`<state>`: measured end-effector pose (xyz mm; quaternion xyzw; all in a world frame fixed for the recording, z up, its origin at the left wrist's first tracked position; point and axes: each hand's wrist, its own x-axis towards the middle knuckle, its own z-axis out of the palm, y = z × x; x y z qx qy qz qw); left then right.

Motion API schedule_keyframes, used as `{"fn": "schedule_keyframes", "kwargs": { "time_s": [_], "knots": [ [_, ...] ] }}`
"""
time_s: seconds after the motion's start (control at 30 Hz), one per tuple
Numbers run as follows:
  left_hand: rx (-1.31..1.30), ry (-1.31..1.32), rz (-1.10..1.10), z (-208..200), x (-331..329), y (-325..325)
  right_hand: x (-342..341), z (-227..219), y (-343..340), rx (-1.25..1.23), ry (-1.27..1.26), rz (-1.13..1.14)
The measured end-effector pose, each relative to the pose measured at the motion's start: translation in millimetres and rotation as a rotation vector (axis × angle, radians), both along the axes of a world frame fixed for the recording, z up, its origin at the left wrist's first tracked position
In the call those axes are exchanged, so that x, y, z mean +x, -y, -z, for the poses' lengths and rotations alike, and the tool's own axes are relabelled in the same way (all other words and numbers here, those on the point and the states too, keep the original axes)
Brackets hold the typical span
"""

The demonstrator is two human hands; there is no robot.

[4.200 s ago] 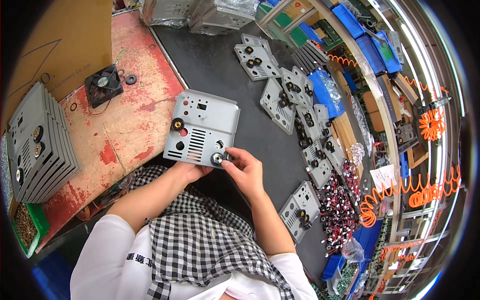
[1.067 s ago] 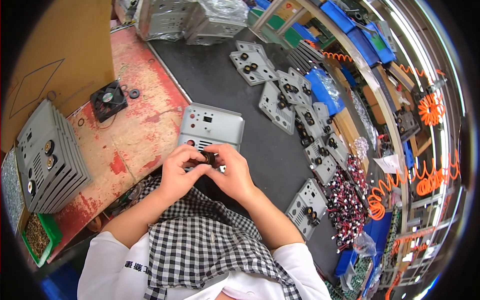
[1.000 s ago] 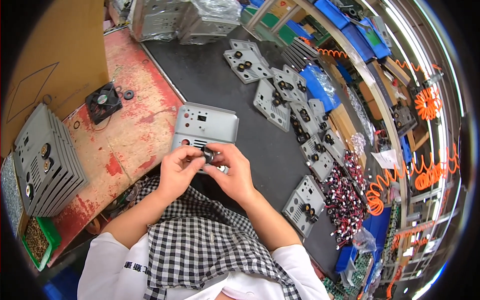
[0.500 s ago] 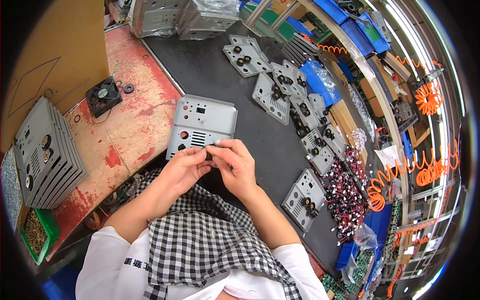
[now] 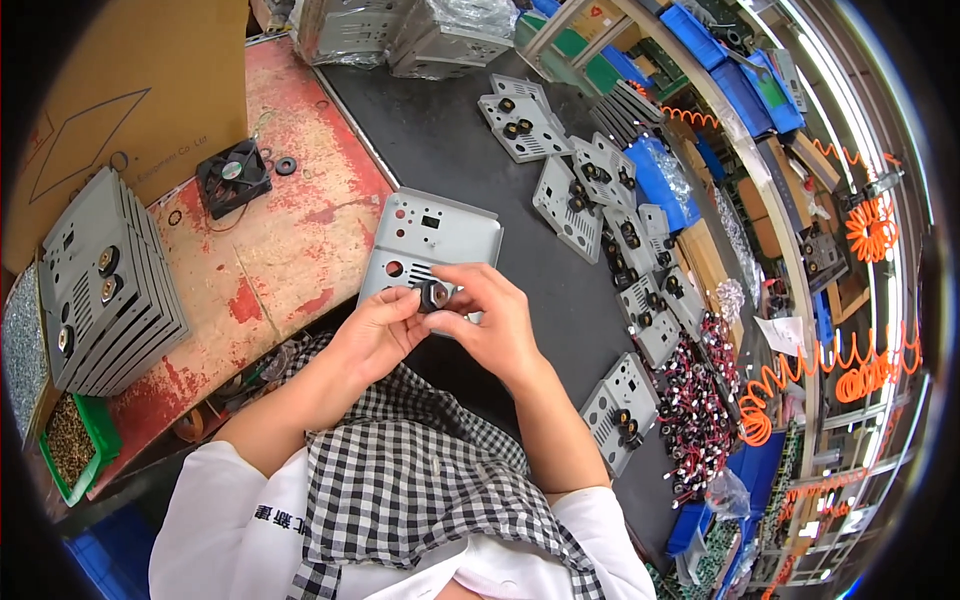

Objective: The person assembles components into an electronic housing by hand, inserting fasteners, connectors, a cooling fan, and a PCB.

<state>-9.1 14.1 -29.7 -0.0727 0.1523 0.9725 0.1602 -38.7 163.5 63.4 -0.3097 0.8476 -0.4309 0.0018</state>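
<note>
Above a grey metal panel [image 5: 465, 222], a small black round socket with a brass-coloured centre [image 5: 433, 295] is held up in front of me. My left hand [image 5: 380, 328] pinches its left side between thumb and fingers. From the right, the thumb and fingertips of my right hand [image 5: 495, 320] close round the same part. The panel, which has round holes, a square cutout and slots, rests flat at the bench edge. Its lower part is hidden behind my hands.
Left on the worn red bench stand a stack of grey panels [image 5: 95, 260], a black fan [image 5: 233, 178] and a green bin [image 5: 90, 450]. Panels with black sockets [image 5: 568, 205] lie along the right of the dark mat, beside a heap of red-and-black wired parts [image 5: 690, 420].
The black socket has come up into plain sight between my fingers, tilted to show its face. My right hand has opened slightly around it. The whole view has shifted a little.
</note>
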Motion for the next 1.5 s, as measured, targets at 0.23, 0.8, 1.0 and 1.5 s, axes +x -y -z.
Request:
{"fn": "schedule_keyframes", "kwargs": {
  "time_s": [0.23,0.8,1.0,1.5],
  "knots": [
    [-0.029,0.017,-0.055,-3.8,7.9,15.4,0.4,1.5,21.3,0.157,-0.223,-0.034],
    [0.038,0.305,0.077,104.0,7.5,28.3,-21.7,56.1,9.2,0.257,0.126,0.035],
    [0.102,0.140,0.115,87.7,2.8,23.1,-24.5,54.7,-1.6,0.212,0.240,0.004],
    [-0.040,0.030,0.064,48.7,28.2,19.5,-12.7,44.1,38.7,0.786,-0.375,-0.208]
  ]
}}
